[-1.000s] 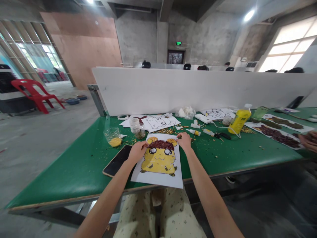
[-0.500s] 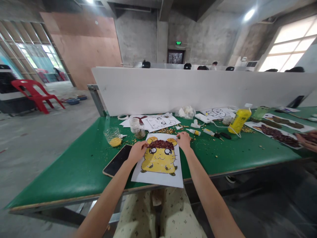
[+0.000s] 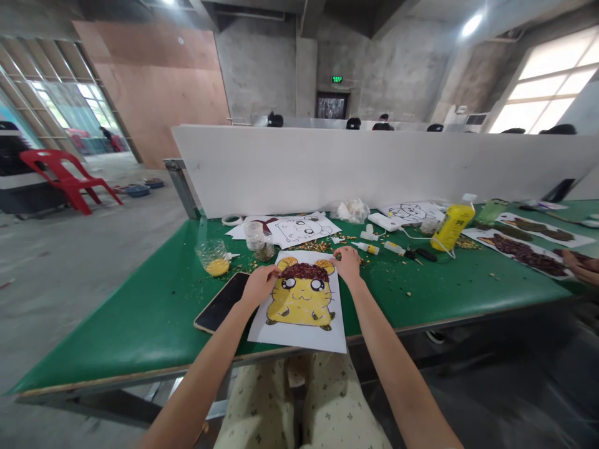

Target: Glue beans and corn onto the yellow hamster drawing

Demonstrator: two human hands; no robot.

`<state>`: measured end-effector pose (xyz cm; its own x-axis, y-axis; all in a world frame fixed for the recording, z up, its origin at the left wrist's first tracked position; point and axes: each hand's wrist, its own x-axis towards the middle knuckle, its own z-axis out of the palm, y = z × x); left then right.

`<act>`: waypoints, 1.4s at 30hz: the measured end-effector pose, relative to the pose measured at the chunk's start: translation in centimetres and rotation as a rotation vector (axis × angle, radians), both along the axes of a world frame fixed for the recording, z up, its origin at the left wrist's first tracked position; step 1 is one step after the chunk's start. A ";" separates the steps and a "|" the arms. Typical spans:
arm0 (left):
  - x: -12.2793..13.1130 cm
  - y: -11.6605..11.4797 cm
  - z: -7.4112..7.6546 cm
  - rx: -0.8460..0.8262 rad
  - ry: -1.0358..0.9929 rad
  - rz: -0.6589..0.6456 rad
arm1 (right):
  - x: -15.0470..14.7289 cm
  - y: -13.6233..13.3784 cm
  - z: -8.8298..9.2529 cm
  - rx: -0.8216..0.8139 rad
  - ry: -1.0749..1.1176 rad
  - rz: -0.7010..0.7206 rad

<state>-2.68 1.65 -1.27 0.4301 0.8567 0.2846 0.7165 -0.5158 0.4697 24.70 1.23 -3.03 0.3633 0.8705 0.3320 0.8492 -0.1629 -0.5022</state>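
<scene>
A sheet of paper with a hamster picture (image 3: 302, 307) lies flat before me, its lower edge reaching the table's front edge. Yellow grains fill the body, dark red beans cover the top of the head, and corn-like kernels fill the ears. On the sheet's upper left edge, my left hand (image 3: 261, 284) is closed, fingers pinched beside the ear. At the upper right edge my right hand (image 3: 347, 264) pinches the paper by the other ear. Fingertip contact is small and partly hidden. A phone (image 3: 223, 304) lies by my left forearm.
Behind the sheet are a cut plastic bottle with yellow grains (image 3: 218, 267), a clear jar (image 3: 264, 251), line drawings (image 3: 304, 230), glue bottles (image 3: 368, 249) and scattered kernels. A yellow bottle (image 3: 452, 227) stands right. Another person's hand (image 3: 581, 264) is near a bean picture (image 3: 524, 252). A white partition (image 3: 327, 171) runs behind.
My hands and the hamster picture stay in nearly the same place. The other person's hand at the far right has shifted slightly.
</scene>
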 end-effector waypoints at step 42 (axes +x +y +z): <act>-0.1 0.2 -0.8 -0.069 -0.068 0.081 | -0.3 -0.2 0.0 -0.056 -0.023 -0.040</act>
<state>-2.81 1.87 -2.09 0.3405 0.9063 0.2503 0.7198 -0.4225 0.5508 24.45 1.02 -3.00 0.3906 0.8731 0.2917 0.8528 -0.2239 -0.4719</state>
